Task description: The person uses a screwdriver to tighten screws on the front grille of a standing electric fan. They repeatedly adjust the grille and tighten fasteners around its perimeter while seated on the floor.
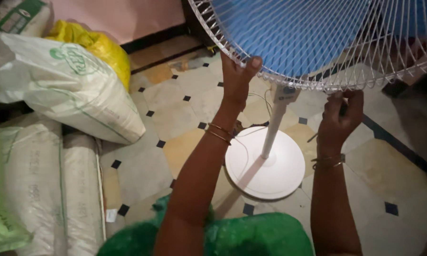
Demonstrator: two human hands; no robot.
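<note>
I am looking down at a fan that stands on the floor right in front of me. Its white wire cage, with blue blades inside, is above and just past both my hands. The fan's pole runs straight down from the cage to a round white base, and that pole sits between my two arms.

My left hand is up on the bottom rim of the cage, to the left of the pole. My fingers are curled over the wires and my thumb is pressed on the rim, so I am holding the cage.

My right hand is just under the cage rim, to the right of the pole. It is closed like a loose fist around something thin and dark. I cannot tell what it is.

Both hands are about as near to the cage.

Big white sacks and a yellow bag lie far to the left of the fan.
</note>
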